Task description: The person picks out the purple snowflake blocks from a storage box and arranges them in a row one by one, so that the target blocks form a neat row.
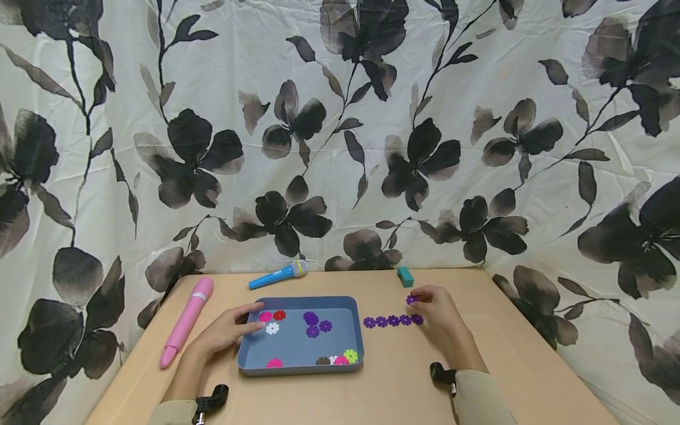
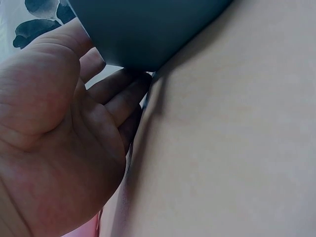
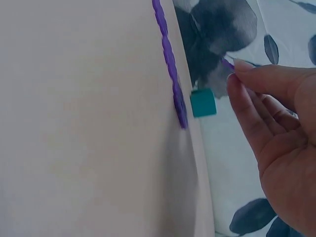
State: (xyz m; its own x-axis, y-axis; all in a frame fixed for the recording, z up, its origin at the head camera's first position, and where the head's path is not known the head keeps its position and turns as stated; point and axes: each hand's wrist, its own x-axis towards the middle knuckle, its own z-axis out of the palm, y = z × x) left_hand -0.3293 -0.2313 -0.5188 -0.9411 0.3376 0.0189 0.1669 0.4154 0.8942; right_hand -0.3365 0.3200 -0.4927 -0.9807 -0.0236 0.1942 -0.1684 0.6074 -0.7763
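A blue-grey tray (image 1: 297,370) holds several flower-shaped discs, among them a cluster of purple discs (image 1: 312,331) near its middle. At the tray's left side my left hand (image 1: 225,330) grips the rim, thumb over the edge; in the left wrist view its other fingers reach under the tray (image 2: 143,34). Between thumb and forefinger my right hand (image 1: 438,307) pinches a purple flower-shaped disc (image 1: 411,300), raised above the table. Just below that hand, a row of purple discs (image 1: 393,320) lies right of the tray; the right wrist view shows this row (image 3: 170,64) edge-on.
Behind the right hand stands a teal block (image 1: 405,277) by the table's back edge. A blue toy microphone (image 1: 278,275) lies behind the tray, and a pink stick-shaped object (image 1: 186,323) lies at the left. A flower-printed cloth (image 1: 340,177) hangs behind the table (image 1: 393,389).
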